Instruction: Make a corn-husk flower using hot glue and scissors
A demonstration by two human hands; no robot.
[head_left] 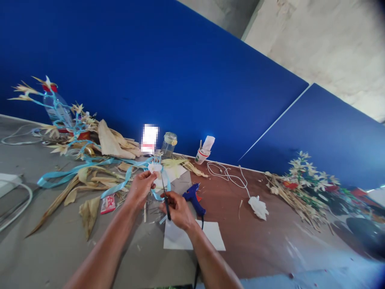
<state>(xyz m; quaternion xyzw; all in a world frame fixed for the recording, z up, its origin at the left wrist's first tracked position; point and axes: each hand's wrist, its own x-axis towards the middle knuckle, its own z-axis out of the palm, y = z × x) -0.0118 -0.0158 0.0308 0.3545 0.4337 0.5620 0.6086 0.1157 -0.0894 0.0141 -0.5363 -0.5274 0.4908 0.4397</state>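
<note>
My left hand (142, 188) is closed, pinching a small white piece (155, 167), perhaps a petal or flower, between thumb and fingers. My right hand (178, 209) is wrapped round a slim dark tool (167, 206), its narrow end pointing up toward the white piece. Whether it is scissors seen edge-on or a blade, I cannot tell. Light blue ribbon (122, 185) trails around and behind both hands. A blue glue gun (195, 200) lies just right of my right hand, and white paper (215, 237) is partly under my right forearm.
Dried husks (90, 178) and a red packet (108, 204) lie left. Behind stand a ribbon-wrapped flower arrangement (76, 124), a plastic bottle (57, 108), a glass jar (169, 145) and a cup (202, 155). White cable (228, 176) and white flowers (306, 176) lie right. A blue panel (168, 72) borders the table.
</note>
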